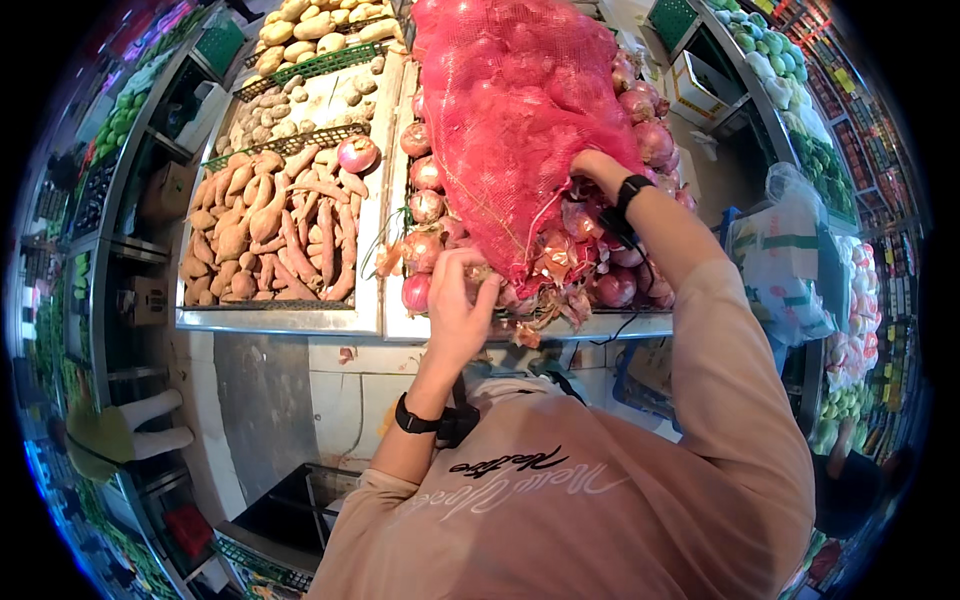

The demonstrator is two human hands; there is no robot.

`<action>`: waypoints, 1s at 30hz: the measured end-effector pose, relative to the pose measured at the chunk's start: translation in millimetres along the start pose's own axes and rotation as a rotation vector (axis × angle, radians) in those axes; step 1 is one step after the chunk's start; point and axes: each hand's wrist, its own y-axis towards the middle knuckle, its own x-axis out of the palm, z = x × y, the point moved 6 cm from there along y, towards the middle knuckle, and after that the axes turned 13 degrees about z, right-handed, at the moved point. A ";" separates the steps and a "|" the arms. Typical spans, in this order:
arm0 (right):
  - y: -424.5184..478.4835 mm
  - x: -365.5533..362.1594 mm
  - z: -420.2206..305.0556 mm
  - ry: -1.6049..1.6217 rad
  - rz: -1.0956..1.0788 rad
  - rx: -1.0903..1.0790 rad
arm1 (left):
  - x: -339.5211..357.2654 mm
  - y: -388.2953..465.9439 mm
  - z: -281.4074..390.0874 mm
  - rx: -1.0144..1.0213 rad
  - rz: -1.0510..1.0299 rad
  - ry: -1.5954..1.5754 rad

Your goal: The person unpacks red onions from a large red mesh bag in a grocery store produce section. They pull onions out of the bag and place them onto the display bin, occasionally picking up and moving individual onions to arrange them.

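Note:
A large red mesh bag [517, 112] bulging with onions lies on top of a bed of loose red onions [652, 142]. Its near end is gathered, with a loose drawstring, among dry onion skins [555, 255]. My right hand [596, 169] reaches into the folds at the bag's right side, and the mesh hides its fingers. Left of the bag's near end, my left hand [459, 304] rests over the front onions with its fingers curled and thumb apart. Whether it grips an onion there is not clear. Both wrists wear black straps.
To the left are sweet potatoes [255, 225] with a single onion [357, 154] on them, and potatoes [307, 34] beyond. The stand's metal front edge [277, 320] runs before me. Plastic bags [780, 255] hang at right. People stand at the far left [112, 442] and right [847, 480].

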 end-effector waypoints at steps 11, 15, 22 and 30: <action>-83.0 -0.3 6.4 0.659 0.024 0.400 | 0.7 -12.6 -10.2 -0.195 -0.079 -0.109; -155.2 1.9 -4.1 1.017 0.067 0.319 | 12.3 -12.4 0.3 -0.184 -0.184 -0.153; -223.5 -8.5 18.3 1.482 0.206 0.248 | 37.6 -21.5 2.1 -0.227 -0.389 -0.230; -257.5 -38.7 -28.4 1.346 0.292 -0.037 | 41.5 -29.7 8.2 -0.290 -0.566 -0.386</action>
